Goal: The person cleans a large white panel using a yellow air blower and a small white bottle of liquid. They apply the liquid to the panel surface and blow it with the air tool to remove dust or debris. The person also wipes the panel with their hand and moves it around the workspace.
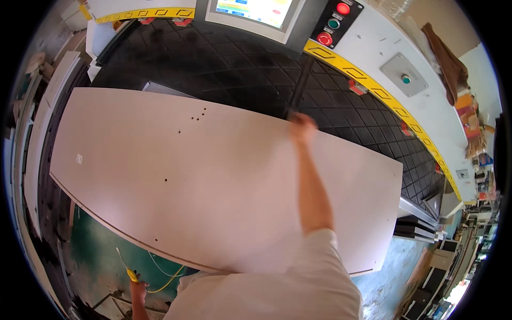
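Note:
A large pale panel [240, 176] with several small dark holes lies across the view in front of me. My right hand [303, 129] reaches over it to the far edge. That hand is smeared by motion, and whether it grips anything is unclear. A dark strip [302, 85] runs beyond it over the black surface; I cannot tell whether the hand touches it. Low on the left, beside the panel's near edge, my left hand [138, 289] is closed round a yellow air blow gun [132, 274] with a long thin nozzle. A yellow hose [169, 282] loops near it.
Behind the panel spreads a black machine bed [234, 66] with a grid of lines. A white machine front with yellow edging [373, 88] curves round it, carrying a screen [256, 10] and red and green buttons [334, 23]. Long boards [45, 133] stand at left.

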Motion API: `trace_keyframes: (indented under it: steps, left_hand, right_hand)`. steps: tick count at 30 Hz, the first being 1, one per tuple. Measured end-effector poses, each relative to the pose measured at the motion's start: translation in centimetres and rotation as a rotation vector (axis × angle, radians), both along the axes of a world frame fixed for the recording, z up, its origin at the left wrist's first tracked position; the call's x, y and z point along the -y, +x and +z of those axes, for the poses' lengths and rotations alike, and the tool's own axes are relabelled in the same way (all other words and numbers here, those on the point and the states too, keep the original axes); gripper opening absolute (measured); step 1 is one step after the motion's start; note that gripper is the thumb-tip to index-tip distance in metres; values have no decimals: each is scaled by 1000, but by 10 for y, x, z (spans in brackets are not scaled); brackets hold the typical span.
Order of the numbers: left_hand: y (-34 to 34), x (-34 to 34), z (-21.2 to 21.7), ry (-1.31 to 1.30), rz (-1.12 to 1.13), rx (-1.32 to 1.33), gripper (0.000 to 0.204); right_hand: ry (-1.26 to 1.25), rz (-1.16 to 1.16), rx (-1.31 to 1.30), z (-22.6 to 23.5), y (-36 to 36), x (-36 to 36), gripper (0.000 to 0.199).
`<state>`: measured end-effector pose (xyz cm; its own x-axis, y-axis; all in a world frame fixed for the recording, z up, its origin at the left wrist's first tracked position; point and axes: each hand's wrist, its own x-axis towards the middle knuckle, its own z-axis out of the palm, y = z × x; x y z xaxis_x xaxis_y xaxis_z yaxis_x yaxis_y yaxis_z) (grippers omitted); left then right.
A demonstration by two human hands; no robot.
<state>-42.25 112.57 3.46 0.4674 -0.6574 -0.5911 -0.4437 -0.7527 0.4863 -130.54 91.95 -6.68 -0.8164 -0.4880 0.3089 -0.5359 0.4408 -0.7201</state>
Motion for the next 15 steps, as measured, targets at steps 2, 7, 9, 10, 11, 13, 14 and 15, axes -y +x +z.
trace_keyframes:
  steps: [2, 7, 9, 10, 11, 13, 14, 15]
  left_hand:
    - [-2, 20, 2, 16, -111, 34, 51]
    - [-88, 133, 70, 137, -362, 275, 33]
    - [-165, 176, 116, 81, -728, 358, 31]
    - [-217, 189, 138, 112, -837, 457, 36]
    - [-274, 197, 155, 143, -942, 549, 40]
    - [-355, 215, 137, 216, -1212, 413, 38]
    - [-386, 202, 128, 234, -1185, 223, 43]
    - [-413, 191, 114, 247, -1438, 169, 47]
  right_hand:
    - [78, -217, 158, -17, -108, -117, 32]
    - [490, -603, -83, 3, -277, -371, 34]
    - [509, -720, -25, 11, -294, -389, 42]
    - [460, -769, 172, 8, -294, -386, 46]
    - [532, -742, 109, 5, -294, -384, 50]
    - [591, -677, -74, 14, -319, -427, 54]
    - [640, -709, -120, 12, -321, -425, 56]
    - [686, -755, -158, 9, -321, -426, 58]
